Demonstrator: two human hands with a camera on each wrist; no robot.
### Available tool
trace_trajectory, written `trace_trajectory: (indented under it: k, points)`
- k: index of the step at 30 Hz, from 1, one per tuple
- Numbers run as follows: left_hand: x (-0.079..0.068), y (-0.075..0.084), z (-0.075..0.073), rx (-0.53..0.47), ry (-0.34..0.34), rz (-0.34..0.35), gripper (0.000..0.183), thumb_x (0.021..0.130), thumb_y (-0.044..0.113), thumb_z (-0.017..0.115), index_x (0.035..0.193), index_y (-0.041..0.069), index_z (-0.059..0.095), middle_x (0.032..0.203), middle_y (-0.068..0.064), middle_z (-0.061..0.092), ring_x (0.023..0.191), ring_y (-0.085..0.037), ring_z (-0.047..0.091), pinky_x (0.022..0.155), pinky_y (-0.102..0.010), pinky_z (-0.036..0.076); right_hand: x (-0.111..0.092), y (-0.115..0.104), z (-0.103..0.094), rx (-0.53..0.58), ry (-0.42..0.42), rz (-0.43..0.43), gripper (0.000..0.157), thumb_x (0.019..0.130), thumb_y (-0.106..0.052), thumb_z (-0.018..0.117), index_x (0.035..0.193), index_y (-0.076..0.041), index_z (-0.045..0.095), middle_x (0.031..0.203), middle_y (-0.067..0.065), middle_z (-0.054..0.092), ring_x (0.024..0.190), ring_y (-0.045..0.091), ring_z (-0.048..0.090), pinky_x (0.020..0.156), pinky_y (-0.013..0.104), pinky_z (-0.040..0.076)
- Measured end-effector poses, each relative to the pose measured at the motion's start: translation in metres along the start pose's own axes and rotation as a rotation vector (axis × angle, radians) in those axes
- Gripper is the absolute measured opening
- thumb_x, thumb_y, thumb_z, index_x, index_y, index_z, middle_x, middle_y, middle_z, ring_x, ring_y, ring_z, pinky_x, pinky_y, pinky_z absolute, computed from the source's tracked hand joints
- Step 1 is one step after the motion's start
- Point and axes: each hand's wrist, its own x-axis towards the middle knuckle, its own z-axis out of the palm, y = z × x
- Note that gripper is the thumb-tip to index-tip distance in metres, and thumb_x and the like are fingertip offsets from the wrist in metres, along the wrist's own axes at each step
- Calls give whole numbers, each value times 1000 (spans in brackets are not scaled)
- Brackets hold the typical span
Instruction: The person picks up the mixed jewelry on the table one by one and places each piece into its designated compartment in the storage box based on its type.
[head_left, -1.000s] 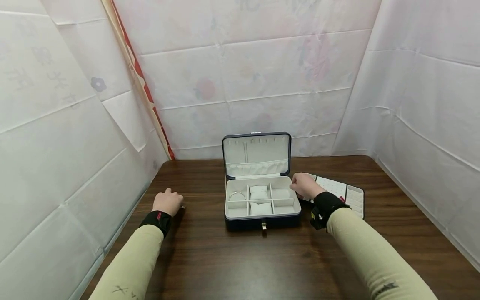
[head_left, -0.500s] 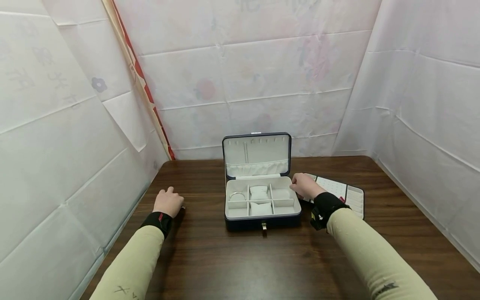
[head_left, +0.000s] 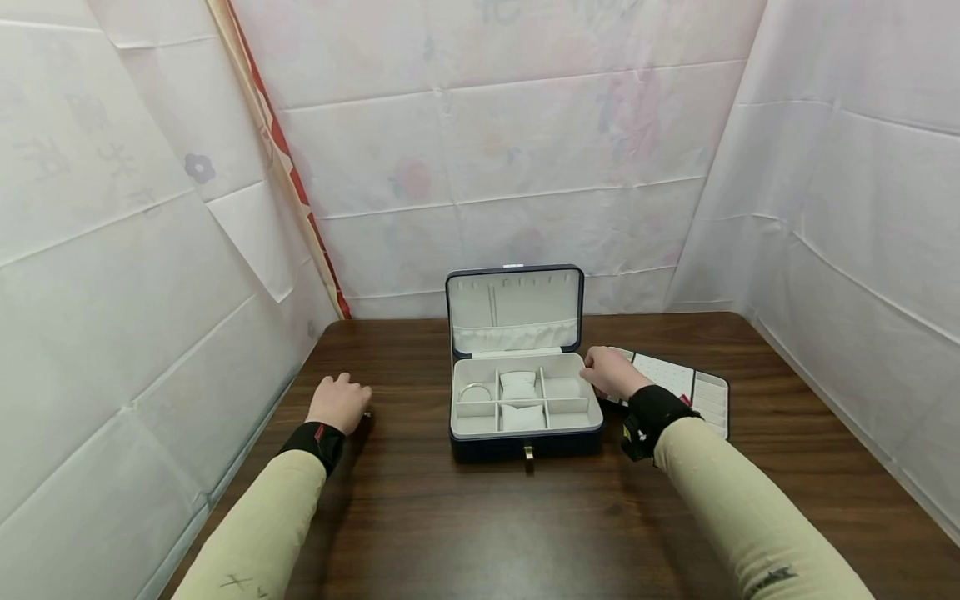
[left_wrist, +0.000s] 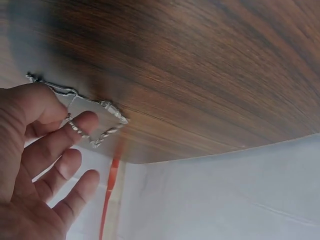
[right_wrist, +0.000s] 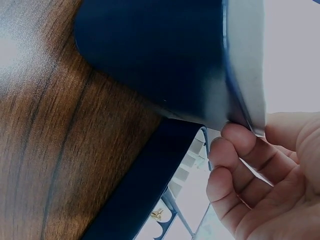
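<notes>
A navy jewellery box (head_left: 487, 450) stands with its lid up, its pale inside divided into compartments. My right hand (head_left: 611, 371) is at its right side; the right wrist view shows thumb and forefinger pinching the rim of its wall (right_wrist: 175, 60), other fingers curled. A silver bangle (head_left: 475, 387) lies in the back left compartment. Two white cushions, one being the back cushion (head_left: 517, 384), fill the middle ones. Left of the box, my left hand (head_left: 339, 403) is low over the table, with a silver chain (left_wrist: 110, 109) pinched between thumb and forefinger, its other fingers loosely spread.
To the right of the box lies a navy-edged tray (head_left: 663, 372) with white sections, partly behind my right hand. It bears a small red item (head_left: 686, 399) and a gold-coloured piece (right_wrist: 158, 215). White sheets (head_left: 480, 167) hang around the wooden table (head_left: 480, 533).
My left hand has shifted very slightly to the right, with small finger movement. The right hand, the box and the tray look unchanged.
</notes>
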Motion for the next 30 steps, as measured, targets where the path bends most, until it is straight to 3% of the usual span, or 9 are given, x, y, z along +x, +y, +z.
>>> trace_trajectory:
  k: [4, 8, 13, 19, 25, 30]
  points:
    - [3, 0, -2, -31, 30, 5, 24, 84, 11, 80, 106, 9, 70, 93, -9, 74, 92, -35, 62, 76, -52, 52, -1, 0, 0, 3, 0, -4, 19, 104, -11, 53, 110, 5, 61, 78, 11, 62, 61, 18, 57, 57, 29, 45]
    - [8, 2, -13, -77, 108, 13, 31, 80, 10, 82, 107, 7, 67, 89, -11, 74, 87, -36, 63, 70, -51, 53, -1, 0, -1, 2, 6, -16, 18, 104, -11, 53, 109, 5, 60, 74, 10, 61, 58, 17, 55, 56, 29, 43]
    - [13, 6, -31, -128, 204, 21, 27, 80, 6, 80, 100, 5, 62, 81, -11, 71, 79, -35, 62, 59, -47, 51, -2, 0, -1, 2, 3, -12, 17, 104, -10, 52, 108, 4, 60, 74, 10, 61, 58, 17, 54, 56, 29, 43]
    - [17, 12, -54, -234, 267, 10, 26, 79, 4, 78, 98, 7, 60, 76, -7, 65, 75, -32, 59, 53, -41, 45, -2, 0, -1, -2, -9, 6, 18, 104, -11, 53, 110, 4, 60, 76, 11, 62, 60, 18, 55, 57, 29, 43]
    - [22, 17, -74, -331, 329, 4, 20, 84, -2, 67, 81, 12, 52, 63, 1, 52, 64, -23, 47, 50, -33, 34, -3, 0, -1, 3, -5, 8, 18, 104, -11, 53, 109, 5, 60, 76, 11, 61, 61, 18, 55, 56, 29, 43]
    - [26, 22, -88, -359, 375, 5, 18, 86, 0, 68, 77, 12, 57, 68, 0, 58, 66, -22, 50, 51, -35, 42, -4, -1, -1, 2, -3, 7, 19, 104, -11, 53, 110, 5, 60, 76, 10, 61, 61, 18, 56, 57, 29, 44]
